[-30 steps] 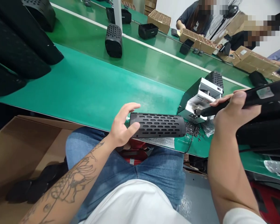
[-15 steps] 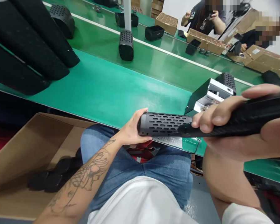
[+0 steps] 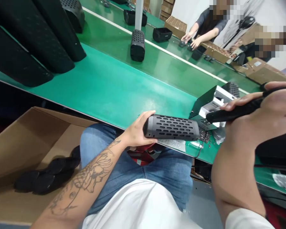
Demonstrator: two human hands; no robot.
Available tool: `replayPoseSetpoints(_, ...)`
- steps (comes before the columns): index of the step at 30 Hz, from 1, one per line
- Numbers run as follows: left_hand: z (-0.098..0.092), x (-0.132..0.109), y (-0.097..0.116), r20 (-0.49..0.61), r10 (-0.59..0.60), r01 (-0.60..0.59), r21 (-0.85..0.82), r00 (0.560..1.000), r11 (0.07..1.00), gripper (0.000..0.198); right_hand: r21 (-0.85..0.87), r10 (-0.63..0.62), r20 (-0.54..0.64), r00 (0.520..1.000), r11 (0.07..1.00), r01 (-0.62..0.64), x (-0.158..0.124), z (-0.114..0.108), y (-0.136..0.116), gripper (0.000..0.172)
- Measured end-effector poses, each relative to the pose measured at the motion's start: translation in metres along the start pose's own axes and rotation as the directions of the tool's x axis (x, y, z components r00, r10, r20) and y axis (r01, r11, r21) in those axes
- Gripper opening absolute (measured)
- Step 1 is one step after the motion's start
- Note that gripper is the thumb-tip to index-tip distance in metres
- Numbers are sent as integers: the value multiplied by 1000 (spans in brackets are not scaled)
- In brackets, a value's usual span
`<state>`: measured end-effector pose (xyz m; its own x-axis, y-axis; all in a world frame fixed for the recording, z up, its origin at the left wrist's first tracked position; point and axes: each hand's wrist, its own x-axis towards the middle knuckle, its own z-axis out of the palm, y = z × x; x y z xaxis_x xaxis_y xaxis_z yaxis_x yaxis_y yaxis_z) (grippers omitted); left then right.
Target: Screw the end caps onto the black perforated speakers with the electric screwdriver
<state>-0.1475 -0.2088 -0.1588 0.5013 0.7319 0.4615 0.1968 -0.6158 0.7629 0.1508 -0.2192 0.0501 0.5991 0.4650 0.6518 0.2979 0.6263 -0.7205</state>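
My left hand (image 3: 137, 132) is wrapped round the left end of a dark grey perforated speaker housing (image 3: 175, 127), which lies sideways over the bench's near edge, slotted face up. My right hand (image 3: 274, 108) grips a black electric screwdriver (image 3: 238, 111), its tip pointing left. The tip is in front of a black and white screw feeder (image 3: 203, 103), clear of the housing. Loose screws (image 3: 205, 135) are heaped by the housing's right end, and a clear plastic bag (image 3: 219, 135) sits beside them.
Tall black housings (image 3: 35, 47) stand at the left on the green bench (image 3: 109, 82). Another perforated housing (image 3: 137, 46) stands farther back. An open cardboard box (image 3: 21, 136) with black parts is at lower left. Across the bench, a co-worker's hands (image 3: 192, 39) handle small parts.
The screwdriver in my right hand has moved right and away from the housing, uncovering its right end and the screws. My left hand keeps its hold. The co-worker's hands have lowered to the bench.
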Motion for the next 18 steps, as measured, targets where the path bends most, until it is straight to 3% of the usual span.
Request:
replayPoseSetpoints(3,-2,-2,1,-5,-17,17,24,1000,1000,126,-132,-170,-51,984,978,162,32,-31,33,12)
replayPoseSetpoints(9,-3,-6,2,-12,-56,57,86,998,995,123,-134,-179,-90,980,977,167,50,-72,90,17)
replayPoseSetpoints(13,-3,-8,1,-18,-78,79,88,997,993,124,-127,-138,-68,988,984,128,42,-75,92,9)
replayPoseSetpoints(18,-3,-8,1,-18,-92,94,78,996,993,124,-140,-91,-55,994,987,83,34,-68,63,14)
